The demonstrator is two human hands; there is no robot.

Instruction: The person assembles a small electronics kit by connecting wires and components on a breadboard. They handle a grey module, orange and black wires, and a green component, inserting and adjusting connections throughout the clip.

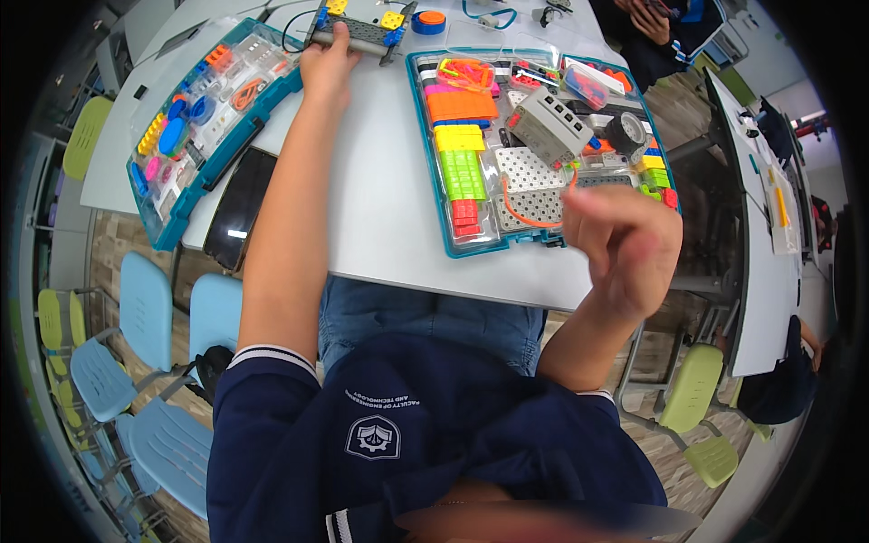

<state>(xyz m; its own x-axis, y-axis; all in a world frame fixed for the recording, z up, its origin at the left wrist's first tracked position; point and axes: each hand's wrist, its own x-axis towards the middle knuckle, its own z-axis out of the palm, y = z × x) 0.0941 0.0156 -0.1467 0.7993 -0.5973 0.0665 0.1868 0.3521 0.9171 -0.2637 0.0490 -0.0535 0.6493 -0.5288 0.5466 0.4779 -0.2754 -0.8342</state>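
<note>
Our two hands are well apart: the left hand (326,74) reaches to the far side of the tabletop (380,199), clamped on the near edge of a grey frame (362,34) with yellow and blue parts fixed on it. Our right hand (626,240) is raised, fingers partly curled, in front of the near right corner of the right box (431,154); we cannot tell whether it grips anything. An orange cord (525,221) loops beside its fingers, and we cannot make out whether they touch. Within that teal-edged box we see a tilted grey block (550,128), and a dark wheel (625,133) to its right. A round blue-and-orange piece (429,22) lies just right of the frame. To our left, the left box (222,161), also teal-edged, holds small coloured parts, and a black phone (240,208) lies between it and our left forearm.
</note>
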